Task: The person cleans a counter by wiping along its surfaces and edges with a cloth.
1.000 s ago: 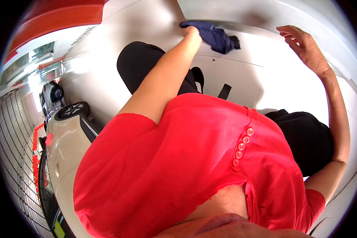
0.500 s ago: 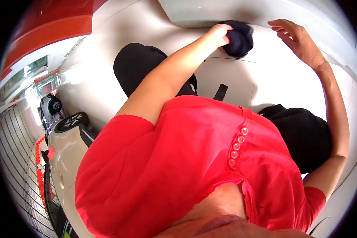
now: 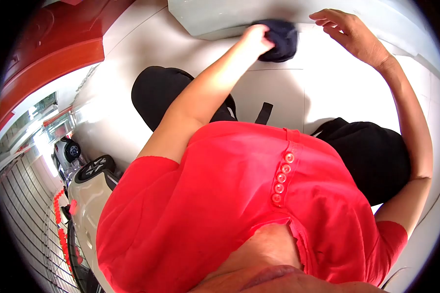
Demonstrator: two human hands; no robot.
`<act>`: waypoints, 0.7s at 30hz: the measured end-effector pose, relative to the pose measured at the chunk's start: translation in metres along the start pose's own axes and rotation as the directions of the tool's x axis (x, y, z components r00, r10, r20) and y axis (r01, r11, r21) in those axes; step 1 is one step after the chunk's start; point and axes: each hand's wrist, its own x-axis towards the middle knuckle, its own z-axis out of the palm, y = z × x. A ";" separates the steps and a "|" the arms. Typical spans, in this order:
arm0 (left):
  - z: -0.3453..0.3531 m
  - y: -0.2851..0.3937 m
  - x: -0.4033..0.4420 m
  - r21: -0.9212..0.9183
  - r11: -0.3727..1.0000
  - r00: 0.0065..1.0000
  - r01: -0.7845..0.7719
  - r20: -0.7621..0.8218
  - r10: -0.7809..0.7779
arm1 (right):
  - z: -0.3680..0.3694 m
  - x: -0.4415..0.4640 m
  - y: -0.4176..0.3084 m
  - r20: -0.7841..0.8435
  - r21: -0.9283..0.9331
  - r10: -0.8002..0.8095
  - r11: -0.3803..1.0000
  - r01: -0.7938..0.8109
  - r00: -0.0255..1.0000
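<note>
My left hand (image 3: 259, 40) is closed round a dark navy cloth (image 3: 280, 42), which is bunched and slightly blurred. The cloth lies against the lower edge of a pale grey panel (image 3: 215, 17), where it meets the white tiled floor (image 3: 274, 88). To the right of the cloth, my right hand (image 3: 349, 34) is raised near the same panel, fingers loosely bent and apart, with nothing in it.
My black-clad knees (image 3: 159, 93) are bent on both sides. A black strap (image 3: 264, 113) shows between them. On the left are a beige car (image 3: 85, 195), another vehicle (image 3: 66, 154) and a slatted shutter (image 3: 27, 210). A red structure (image 3: 58, 56) stands at the upper left.
The cloth first moved right along the panel's base with my left hand, bunching up, and is now slightly further left in view. My right hand appears higher and further left. The whole view has shifted.
</note>
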 end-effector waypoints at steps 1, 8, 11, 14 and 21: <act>0.043 -0.013 -0.041 0.028 0.999 1.000 0.020 0.015 -0.020 | -0.001 0.001 -0.001 -0.001 0.003 0.002 1.000 -0.002 1.000; 0.010 -0.019 -0.002 0.068 0.982 0.981 -0.176 -0.066 0.181 | -0.005 0.004 -0.004 -0.016 0.018 0.001 1.000 0.000 1.000; 0.000 -0.002 -0.008 0.026 0.979 0.974 -0.204 -0.093 0.206 | -0.001 -0.001 0.003 -0.009 -0.004 0.033 0.999 -0.033 0.999; 0.013 0.008 -0.029 0.010 0.997 0.996 -0.074 0.056 0.073 | 0.000 0.001 -0.002 -0.021 -0.008 0.005 1.000 -0.005 1.000; 0.105 -0.020 -0.105 0.122 0.973 0.971 -0.196 -0.111 0.210 | -0.009 0.011 -0.011 0.008 0.026 -0.027 0.999 0.026 1.000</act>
